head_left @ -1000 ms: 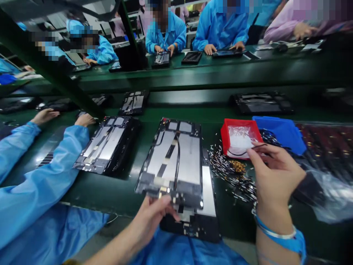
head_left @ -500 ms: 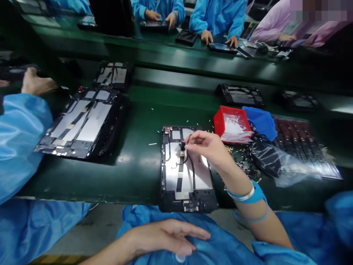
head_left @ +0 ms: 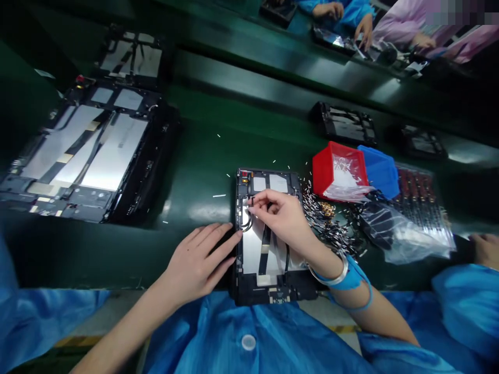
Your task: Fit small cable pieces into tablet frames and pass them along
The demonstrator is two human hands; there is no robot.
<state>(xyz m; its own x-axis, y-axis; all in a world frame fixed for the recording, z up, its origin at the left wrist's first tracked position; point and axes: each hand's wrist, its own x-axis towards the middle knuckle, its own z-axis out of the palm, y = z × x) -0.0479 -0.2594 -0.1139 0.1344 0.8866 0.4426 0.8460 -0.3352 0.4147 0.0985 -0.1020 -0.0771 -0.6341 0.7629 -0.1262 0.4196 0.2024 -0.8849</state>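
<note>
An opened tablet-like device lies on the green bench in front of me, with silvery panels, black flat cables and a black frame. My right hand is over its upper part, thumb and forefinger pinched on a thin black cable that curves down near the left edge. The cable's end is partly hidden by the fingertips. My left hand lies palm down with its fingers stretched out, its fingertips touching the device's left edge. A blue strap circles my right wrist.
To the right are a red bin with small white pieces, a blue bin, a loose pile of small parts and a plastic bag. Stacked devices stand at left. Co-workers' hands show across the bench.
My left hand has risen from my lap to the device's left edge. My right hand has shifted with the cable towards that edge. The view has tilted down.
</note>
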